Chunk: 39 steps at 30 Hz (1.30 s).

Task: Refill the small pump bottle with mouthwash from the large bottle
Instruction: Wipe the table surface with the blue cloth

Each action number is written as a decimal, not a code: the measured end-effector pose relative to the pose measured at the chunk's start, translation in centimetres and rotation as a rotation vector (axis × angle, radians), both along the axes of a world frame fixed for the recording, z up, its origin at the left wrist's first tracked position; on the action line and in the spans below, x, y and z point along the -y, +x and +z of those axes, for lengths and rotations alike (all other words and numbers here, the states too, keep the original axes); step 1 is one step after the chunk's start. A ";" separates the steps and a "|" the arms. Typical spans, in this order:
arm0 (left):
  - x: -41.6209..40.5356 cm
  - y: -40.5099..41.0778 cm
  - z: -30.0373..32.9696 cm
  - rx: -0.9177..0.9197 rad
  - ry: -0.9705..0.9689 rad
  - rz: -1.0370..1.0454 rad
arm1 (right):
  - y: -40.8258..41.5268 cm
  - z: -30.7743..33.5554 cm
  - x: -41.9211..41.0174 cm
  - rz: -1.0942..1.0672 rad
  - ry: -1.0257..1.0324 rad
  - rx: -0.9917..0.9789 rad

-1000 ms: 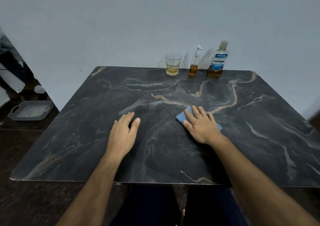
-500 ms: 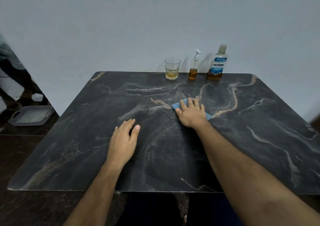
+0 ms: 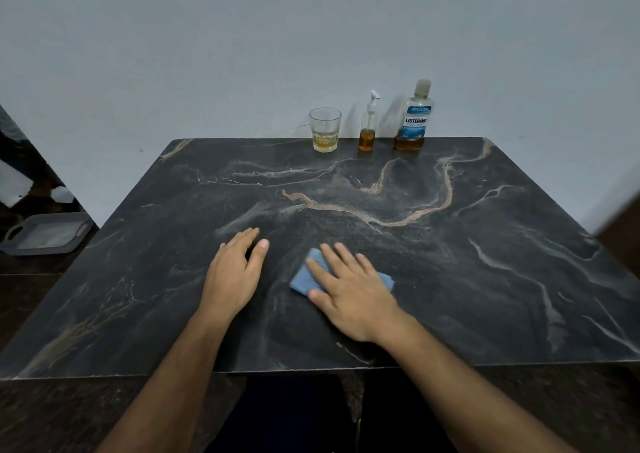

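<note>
At the table's far edge stand a small clear pump bottle (image 3: 367, 133) with amber liquid in its lower part and a white pump, and to its right a large Listerine bottle (image 3: 414, 120), capped, with a little amber liquid at the bottom. My right hand (image 3: 349, 289) lies flat, fingers spread, pressing a folded blue cloth (image 3: 304, 277) onto the dark marble table (image 3: 485, 244) near the front middle. My left hand (image 3: 235, 272) rests flat on the table beside it, holding nothing. Both hands are far from the bottles.
A clear drinking glass (image 3: 325, 130) with a little yellowish liquid stands left of the pump bottle. A grey tray (image 3: 45, 232) lies on the floor at the left. The wall runs right behind the table's far edge.
My right hand has slid the blue cloth back toward me and to the left, after pushing it away half a second ago. My left hand has stayed in place.
</note>
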<state>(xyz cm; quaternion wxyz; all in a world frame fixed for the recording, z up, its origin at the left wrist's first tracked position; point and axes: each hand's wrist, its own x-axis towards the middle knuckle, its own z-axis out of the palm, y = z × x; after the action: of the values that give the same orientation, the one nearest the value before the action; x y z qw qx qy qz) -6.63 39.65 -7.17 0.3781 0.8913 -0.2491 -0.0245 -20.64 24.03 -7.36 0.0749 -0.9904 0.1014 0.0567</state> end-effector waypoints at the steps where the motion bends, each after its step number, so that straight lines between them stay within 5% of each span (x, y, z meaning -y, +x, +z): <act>1: 0.2 -0.1 0.0 -0.002 0.004 -0.013 | -1.6 0.0 0.9 -0.032 -0.011 -0.006; 10: 3.0 -1.3 0.3 0.024 0.059 -0.144 | -1.0 -0.3 13.8 -0.458 -0.049 -0.039; 15: 4.9 -1.5 0.5 0.038 0.069 -0.191 | 2.4 0.0 10.7 -0.376 -0.027 -0.028; 20: 5.6 -1.5 0.9 0.038 0.071 -0.192 | -3.6 -0.3 5.3 -0.189 -0.028 0.023; 24: 5.4 -0.8 1.3 0.036 0.061 -0.169 | -6.7 -0.4 8.4 -0.315 -0.029 -0.009; 31: 5.8 1.7 1.2 0.024 0.059 -0.142 | 2.6 0.1 15.6 -0.500 0.008 -0.022; 39: 3.8 5.8 1.2 0.024 0.046 -0.018 | 14.0 0.3 9.4 -0.314 0.014 -0.050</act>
<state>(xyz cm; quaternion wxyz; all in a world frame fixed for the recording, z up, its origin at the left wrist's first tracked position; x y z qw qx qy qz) -0.84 35.81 -6.01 0.3543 0.8976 -0.2611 -0.0226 -6.61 14.65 -7.09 0.0870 -0.9600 0.2567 0.0698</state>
